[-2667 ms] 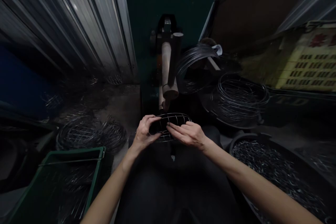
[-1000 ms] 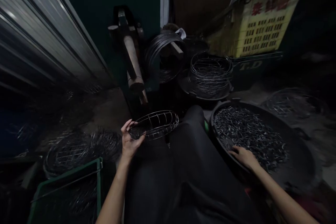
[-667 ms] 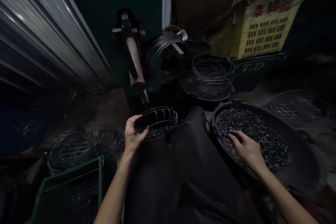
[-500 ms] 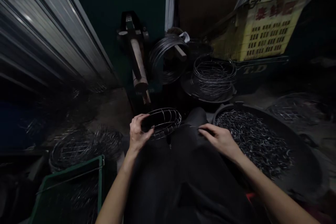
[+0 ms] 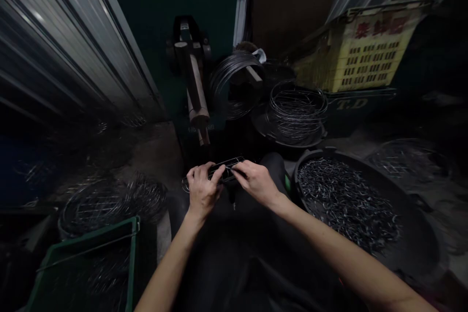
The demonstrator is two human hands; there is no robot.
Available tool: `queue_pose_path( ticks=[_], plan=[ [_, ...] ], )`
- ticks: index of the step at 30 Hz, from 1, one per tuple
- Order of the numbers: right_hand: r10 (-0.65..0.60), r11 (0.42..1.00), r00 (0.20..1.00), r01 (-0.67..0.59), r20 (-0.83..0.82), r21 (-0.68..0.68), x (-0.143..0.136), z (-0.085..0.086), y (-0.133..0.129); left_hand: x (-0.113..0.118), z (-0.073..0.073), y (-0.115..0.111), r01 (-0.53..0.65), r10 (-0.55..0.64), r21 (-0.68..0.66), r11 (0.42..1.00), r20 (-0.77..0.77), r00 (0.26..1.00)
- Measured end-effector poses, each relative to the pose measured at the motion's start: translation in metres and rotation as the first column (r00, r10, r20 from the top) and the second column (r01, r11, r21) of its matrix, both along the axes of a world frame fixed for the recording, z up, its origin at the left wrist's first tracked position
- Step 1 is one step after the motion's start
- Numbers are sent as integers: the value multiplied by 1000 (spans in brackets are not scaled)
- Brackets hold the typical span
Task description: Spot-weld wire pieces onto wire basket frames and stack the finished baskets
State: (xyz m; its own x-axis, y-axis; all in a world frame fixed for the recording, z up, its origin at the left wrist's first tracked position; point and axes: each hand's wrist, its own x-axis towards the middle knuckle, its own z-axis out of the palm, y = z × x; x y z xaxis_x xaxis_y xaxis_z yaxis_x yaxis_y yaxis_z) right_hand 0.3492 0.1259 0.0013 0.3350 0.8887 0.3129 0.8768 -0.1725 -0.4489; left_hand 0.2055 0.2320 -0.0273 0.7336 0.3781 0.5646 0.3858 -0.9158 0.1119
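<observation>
Observed change: the right hand (image 5: 256, 183), which half a second ago was leaving the black tub of short wire pieces (image 5: 347, 200), has come back to the wire basket (image 5: 219, 173). Both hands now grasp the basket over the lap, the left hand (image 5: 203, 190) clamped on its near rim, the right pinching at its top wires; whether it holds a wire piece cannot be told. Judgement: a piece is probably being fitted. The basket sits just below the welding arm (image 5: 195, 92). Behind stand wire coils (image 5: 296, 109).
</observation>
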Motion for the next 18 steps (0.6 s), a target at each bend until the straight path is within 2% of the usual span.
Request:
queue_pose_path(
  ticks=[2,5,9,11,14,18],
  plan=[
    [29,996,995,-20,-99,85,-2,-4,1,0,-1,1,-14,14,-21,1000,-6,1000],
    [59,985,966,-15,-251,173,-3,-5,-3,-3,-3,7,-43,46,-122,992,16,999],
    [72,988,942,-22,-327,153,1,2,-6,-7,-2,15,-34,50,-232,972,65,997],
    [108,989,959,-76,-261,128,3,4,-3,-7,-1,15,-17,35,-242,970,71,997],
    [177,984,984,-176,-17,27,5,4,2,-7,0,13,2,13,-243,970,63,998],
    [248,962,924,-200,291,-185,5,5,6,-8,1,12,12,9,-263,965,79,997]
  ],
)
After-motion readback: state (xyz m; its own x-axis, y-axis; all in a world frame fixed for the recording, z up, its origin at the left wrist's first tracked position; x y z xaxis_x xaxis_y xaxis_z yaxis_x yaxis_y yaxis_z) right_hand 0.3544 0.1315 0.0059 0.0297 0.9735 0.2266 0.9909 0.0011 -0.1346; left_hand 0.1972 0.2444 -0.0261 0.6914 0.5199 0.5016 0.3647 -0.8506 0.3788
